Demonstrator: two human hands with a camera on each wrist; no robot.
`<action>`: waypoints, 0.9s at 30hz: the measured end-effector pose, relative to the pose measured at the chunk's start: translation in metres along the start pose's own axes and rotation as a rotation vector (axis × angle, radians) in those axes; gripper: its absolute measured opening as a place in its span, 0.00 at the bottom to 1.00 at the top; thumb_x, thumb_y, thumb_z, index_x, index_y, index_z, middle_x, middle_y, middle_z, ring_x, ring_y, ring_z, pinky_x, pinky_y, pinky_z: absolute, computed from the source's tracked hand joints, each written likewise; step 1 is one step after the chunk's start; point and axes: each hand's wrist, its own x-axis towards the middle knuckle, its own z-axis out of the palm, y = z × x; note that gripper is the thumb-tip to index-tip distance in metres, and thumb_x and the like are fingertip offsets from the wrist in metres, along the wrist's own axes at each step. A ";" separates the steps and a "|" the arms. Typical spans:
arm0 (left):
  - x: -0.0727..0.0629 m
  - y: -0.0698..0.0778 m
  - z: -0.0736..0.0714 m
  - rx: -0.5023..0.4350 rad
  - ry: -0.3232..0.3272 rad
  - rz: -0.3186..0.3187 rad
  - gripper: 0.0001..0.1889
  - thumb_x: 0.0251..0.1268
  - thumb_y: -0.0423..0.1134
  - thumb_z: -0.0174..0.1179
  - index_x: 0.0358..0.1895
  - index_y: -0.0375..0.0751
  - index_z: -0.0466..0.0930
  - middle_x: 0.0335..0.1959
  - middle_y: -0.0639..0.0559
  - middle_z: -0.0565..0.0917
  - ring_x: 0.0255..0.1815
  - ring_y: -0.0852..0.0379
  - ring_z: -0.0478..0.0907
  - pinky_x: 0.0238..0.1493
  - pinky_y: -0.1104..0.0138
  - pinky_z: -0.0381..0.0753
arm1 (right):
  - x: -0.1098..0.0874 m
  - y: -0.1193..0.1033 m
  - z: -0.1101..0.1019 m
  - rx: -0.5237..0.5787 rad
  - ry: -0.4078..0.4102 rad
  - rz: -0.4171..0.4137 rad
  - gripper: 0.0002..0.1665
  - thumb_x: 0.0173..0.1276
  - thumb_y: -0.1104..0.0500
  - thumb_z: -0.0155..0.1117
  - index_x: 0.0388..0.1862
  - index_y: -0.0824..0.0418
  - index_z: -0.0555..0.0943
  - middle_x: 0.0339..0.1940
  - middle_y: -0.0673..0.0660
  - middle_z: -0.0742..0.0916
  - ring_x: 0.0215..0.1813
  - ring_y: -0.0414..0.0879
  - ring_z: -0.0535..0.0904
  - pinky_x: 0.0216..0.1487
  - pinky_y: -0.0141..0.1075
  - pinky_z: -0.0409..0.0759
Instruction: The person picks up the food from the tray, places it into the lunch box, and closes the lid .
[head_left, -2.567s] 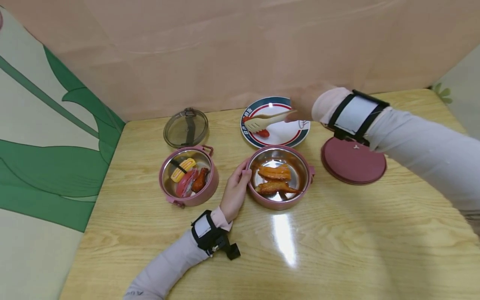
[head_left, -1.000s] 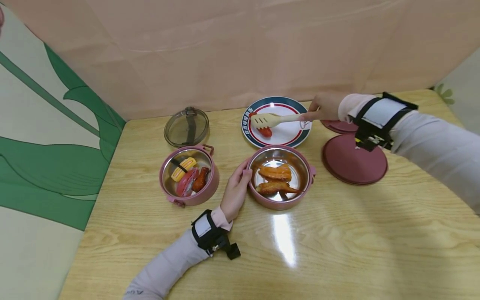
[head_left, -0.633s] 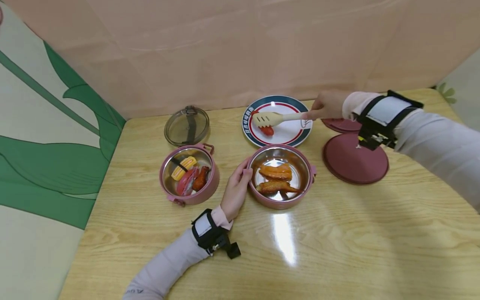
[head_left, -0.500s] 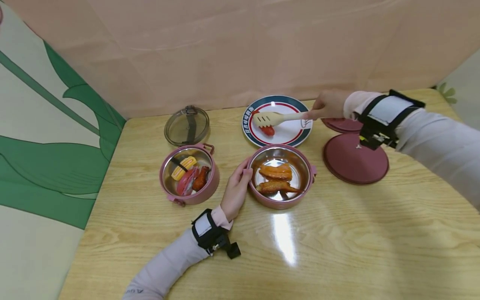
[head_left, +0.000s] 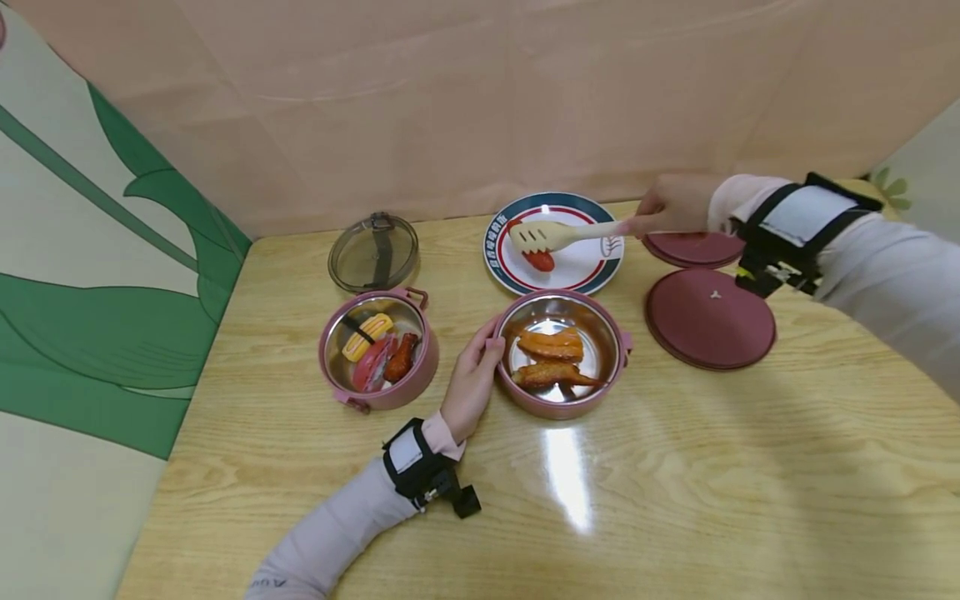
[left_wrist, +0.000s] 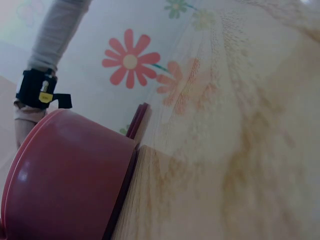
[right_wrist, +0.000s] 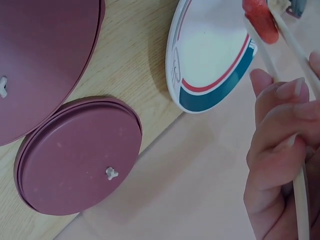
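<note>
My left hand [head_left: 472,383] holds the side of a round pink lunch-box pot [head_left: 562,410], thumb on its side tab. Inside that pot lie a glossy orange-brown slab of toy meat [head_left: 551,343] and a brown toy chicken wing [head_left: 553,374]. At the back, my right hand [head_left: 678,204] grips cream slotted tongs [head_left: 547,237] by their arms. Between the tong tips is an elongated red toy food piece [right_wrist: 262,22], mostly covered by the tongs in the head view. It is over the white plate [head_left: 577,268] with a blue rim; whether it touches the plate, I cannot tell.
A second pink pot [head_left: 408,396] with several toy foods stands left. Behind it lies a clear grey lid [head_left: 352,260]. Two maroon lids are at right: a larger one [head_left: 712,325] in front, a smaller one [head_left: 690,246] partly under the right hand. A pink-beige sheet [head_left: 480,108] backs the table.
My right hand has moved right and the tongs have turned flatter over the plate. The red piece has shifted slightly right with the tong tips. My left hand and the pot have stayed put.
</note>
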 end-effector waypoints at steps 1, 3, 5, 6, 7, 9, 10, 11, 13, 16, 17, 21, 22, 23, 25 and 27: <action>0.000 0.000 0.000 -0.001 0.000 0.003 0.24 0.78 0.38 0.44 0.72 0.36 0.61 0.73 0.43 0.64 0.75 0.50 0.57 0.75 0.58 0.56 | -0.001 0.000 0.000 0.000 0.001 -0.004 0.21 0.71 0.47 0.58 0.26 0.59 0.85 0.12 0.45 0.73 0.15 0.37 0.65 0.17 0.29 0.61; 0.000 0.000 0.000 -0.001 0.001 0.000 0.24 0.78 0.38 0.44 0.72 0.36 0.61 0.73 0.43 0.65 0.75 0.51 0.57 0.75 0.59 0.56 | -0.004 0.001 -0.001 0.000 0.002 -0.016 0.19 0.71 0.48 0.59 0.27 0.59 0.86 0.13 0.46 0.74 0.16 0.37 0.66 0.17 0.28 0.62; 0.000 0.000 0.000 -0.001 0.003 -0.001 0.24 0.78 0.38 0.44 0.72 0.36 0.62 0.73 0.43 0.65 0.75 0.51 0.58 0.75 0.59 0.56 | -0.006 0.003 -0.001 0.007 0.008 -0.039 0.17 0.71 0.51 0.59 0.28 0.59 0.86 0.14 0.46 0.75 0.16 0.36 0.65 0.18 0.28 0.62; 0.000 0.000 0.001 -0.002 0.003 -0.002 0.24 0.78 0.38 0.44 0.72 0.36 0.62 0.73 0.43 0.65 0.75 0.51 0.57 0.75 0.59 0.56 | -0.007 0.003 -0.002 0.011 0.008 -0.049 0.16 0.72 0.52 0.59 0.29 0.59 0.86 0.14 0.46 0.75 0.16 0.36 0.65 0.19 0.28 0.62; 0.000 0.000 0.001 -0.002 0.004 0.001 0.24 0.78 0.38 0.44 0.72 0.35 0.62 0.73 0.43 0.65 0.75 0.50 0.58 0.75 0.59 0.56 | -0.008 0.004 -0.002 0.017 0.007 -0.058 0.16 0.72 0.52 0.59 0.30 0.59 0.86 0.15 0.46 0.75 0.17 0.35 0.65 0.19 0.27 0.62; 0.000 0.000 0.001 -0.002 0.005 -0.001 0.24 0.78 0.38 0.44 0.72 0.36 0.62 0.73 0.43 0.65 0.75 0.51 0.58 0.75 0.59 0.56 | -0.010 0.005 -0.003 0.034 -0.004 -0.063 0.16 0.72 0.53 0.58 0.29 0.59 0.85 0.14 0.46 0.73 0.16 0.35 0.64 0.19 0.27 0.62; 0.001 0.000 0.000 -0.002 0.005 -0.002 0.24 0.78 0.38 0.44 0.72 0.36 0.62 0.73 0.43 0.65 0.75 0.51 0.58 0.75 0.59 0.56 | -0.012 0.005 -0.004 0.046 -0.012 -0.060 0.16 0.72 0.52 0.58 0.28 0.59 0.84 0.14 0.46 0.73 0.16 0.35 0.64 0.18 0.27 0.62; 0.000 -0.001 0.000 -0.001 0.005 -0.001 0.24 0.78 0.38 0.44 0.72 0.36 0.62 0.73 0.43 0.65 0.75 0.51 0.58 0.75 0.59 0.57 | -0.013 0.005 -0.004 0.056 -0.019 -0.054 0.17 0.72 0.52 0.58 0.28 0.59 0.83 0.13 0.45 0.72 0.15 0.35 0.64 0.18 0.27 0.62; 0.001 -0.001 0.000 -0.001 0.005 -0.003 0.24 0.78 0.38 0.45 0.72 0.36 0.62 0.73 0.43 0.65 0.75 0.51 0.58 0.75 0.60 0.57 | -0.015 0.006 -0.005 0.071 -0.033 -0.039 0.18 0.73 0.50 0.57 0.27 0.58 0.83 0.12 0.45 0.72 0.15 0.36 0.64 0.17 0.28 0.61; 0.001 -0.001 0.000 0.000 0.004 -0.007 0.24 0.78 0.39 0.45 0.72 0.36 0.62 0.73 0.44 0.65 0.75 0.52 0.58 0.75 0.60 0.57 | -0.017 0.007 -0.005 0.075 -0.036 -0.028 0.18 0.73 0.49 0.57 0.27 0.57 0.83 0.12 0.45 0.71 0.14 0.37 0.65 0.16 0.28 0.61; 0.001 -0.002 0.000 -0.002 0.005 -0.006 0.24 0.78 0.39 0.45 0.72 0.36 0.62 0.73 0.44 0.65 0.75 0.52 0.58 0.75 0.60 0.57 | -0.018 0.007 -0.005 0.066 -0.032 -0.031 0.18 0.73 0.49 0.57 0.27 0.57 0.83 0.12 0.45 0.71 0.14 0.36 0.64 0.16 0.28 0.61; 0.001 -0.002 0.000 -0.013 0.007 0.007 0.24 0.78 0.38 0.45 0.72 0.35 0.62 0.73 0.42 0.65 0.75 0.50 0.58 0.75 0.58 0.56 | -0.021 0.006 -0.006 0.038 -0.020 -0.045 0.17 0.73 0.50 0.57 0.27 0.55 0.83 0.13 0.44 0.70 0.15 0.35 0.63 0.18 0.27 0.59; 0.001 -0.002 0.000 -0.014 0.008 0.006 0.24 0.78 0.38 0.45 0.72 0.35 0.62 0.73 0.42 0.65 0.75 0.50 0.58 0.75 0.58 0.56 | -0.022 0.006 -0.006 0.033 -0.022 -0.046 0.17 0.73 0.49 0.57 0.28 0.55 0.84 0.13 0.44 0.70 0.15 0.35 0.62 0.18 0.27 0.59; 0.001 -0.002 0.000 -0.016 0.009 0.005 0.24 0.78 0.38 0.45 0.72 0.35 0.62 0.73 0.42 0.65 0.75 0.50 0.58 0.75 0.58 0.56 | -0.023 0.006 -0.006 0.030 -0.022 -0.049 0.16 0.73 0.49 0.57 0.28 0.54 0.84 0.14 0.44 0.69 0.15 0.35 0.62 0.18 0.27 0.58; 0.001 -0.003 0.000 -0.014 0.008 0.003 0.24 0.78 0.38 0.45 0.72 0.35 0.62 0.73 0.42 0.65 0.75 0.50 0.58 0.75 0.58 0.56 | -0.024 0.006 -0.007 0.031 -0.021 -0.057 0.16 0.73 0.49 0.57 0.29 0.54 0.84 0.14 0.44 0.69 0.15 0.35 0.61 0.18 0.27 0.58; 0.002 -0.003 0.000 -0.010 0.007 0.000 0.24 0.78 0.38 0.45 0.72 0.35 0.61 0.73 0.42 0.65 0.75 0.50 0.58 0.75 0.58 0.57 | -0.026 0.006 -0.007 0.028 -0.020 -0.062 0.15 0.73 0.49 0.58 0.29 0.53 0.85 0.13 0.44 0.69 0.15 0.35 0.61 0.18 0.27 0.57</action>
